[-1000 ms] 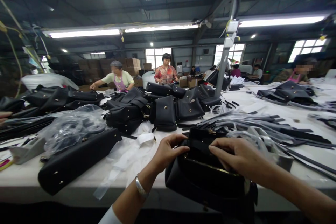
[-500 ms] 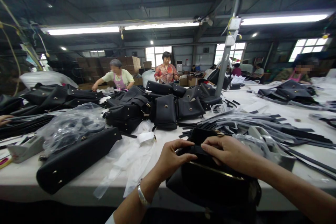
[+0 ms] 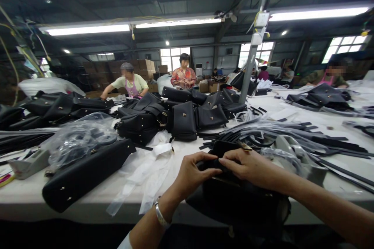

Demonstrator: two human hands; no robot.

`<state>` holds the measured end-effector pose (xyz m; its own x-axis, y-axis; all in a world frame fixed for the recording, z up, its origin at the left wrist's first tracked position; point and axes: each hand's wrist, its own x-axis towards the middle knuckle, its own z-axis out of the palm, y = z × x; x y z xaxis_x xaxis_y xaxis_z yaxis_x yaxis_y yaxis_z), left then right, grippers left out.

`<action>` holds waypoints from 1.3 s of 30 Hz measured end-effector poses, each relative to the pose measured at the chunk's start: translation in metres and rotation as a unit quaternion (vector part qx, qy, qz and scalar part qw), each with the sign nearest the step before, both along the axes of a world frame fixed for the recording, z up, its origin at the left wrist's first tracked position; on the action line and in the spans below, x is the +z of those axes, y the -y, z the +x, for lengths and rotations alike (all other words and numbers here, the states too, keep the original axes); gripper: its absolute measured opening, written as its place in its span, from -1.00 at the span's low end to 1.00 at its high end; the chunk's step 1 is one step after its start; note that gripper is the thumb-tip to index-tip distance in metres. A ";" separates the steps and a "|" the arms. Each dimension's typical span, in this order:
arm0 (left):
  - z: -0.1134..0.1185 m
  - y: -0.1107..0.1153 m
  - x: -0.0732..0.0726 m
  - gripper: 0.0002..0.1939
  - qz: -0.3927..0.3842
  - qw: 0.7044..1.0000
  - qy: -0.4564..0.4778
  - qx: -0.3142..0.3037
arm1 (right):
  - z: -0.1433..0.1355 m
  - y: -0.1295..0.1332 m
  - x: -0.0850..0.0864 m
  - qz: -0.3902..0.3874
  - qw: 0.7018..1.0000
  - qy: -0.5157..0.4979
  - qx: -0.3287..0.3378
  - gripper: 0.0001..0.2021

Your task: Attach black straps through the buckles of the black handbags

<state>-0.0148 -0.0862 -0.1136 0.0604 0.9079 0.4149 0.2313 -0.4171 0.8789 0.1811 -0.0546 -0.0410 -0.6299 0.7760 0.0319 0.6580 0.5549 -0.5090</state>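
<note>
A black bag (image 3: 239, 202) with a gold zipper lies at the table's front edge, its top toward the table. My left hand (image 3: 194, 171), with a silver bracelet at the wrist, pinches the black material at the bag's upper edge between thumb and fingers. Close beside it, my right hand (image 3: 251, 167) grips the same edge, its fingertips nearly touching the left ones. A gold clasp (image 3: 244, 146) shows just above the right hand. The bag's lower part is dark and hard to make out.
Another black bag (image 3: 87, 175) lies at left beside clear plastic wrap (image 3: 84, 136) and a grey tape dispenser (image 3: 29, 165). More black bags (image 3: 184, 120) are piled mid-table. Black straps (image 3: 295, 134) and a second dispenser (image 3: 289, 148) are at right. Several people work beyond.
My right fingertips have shifted slightly left toward the left hand, and the gold clasp shows more. Both hands still hold the bag's edge. A hand at the far left edge has gone out of view.
</note>
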 end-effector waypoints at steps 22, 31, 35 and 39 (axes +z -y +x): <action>-0.001 0.006 0.002 -0.68 0.018 0.999 -0.033 0.011 | 0.006 0.010 0.015 0.018 0.997 0.070 -0.001 -0.66; -0.007 0.014 0.010 -0.70 0.016 0.998 -0.066 0.004 | 0.001 0.012 -0.004 0.185 0.980 0.067 -0.018 -0.73; -0.006 0.026 0.016 -0.66 0.044 0.994 -0.090 0.044 | -0.005 0.016 -0.013 0.321 0.945 0.068 0.003 -0.58; 0.002 0.033 0.009 -0.67 0.078 0.986 -0.104 0.100 | -0.018 0.017 -0.018 0.310 0.945 0.096 0.035 -0.83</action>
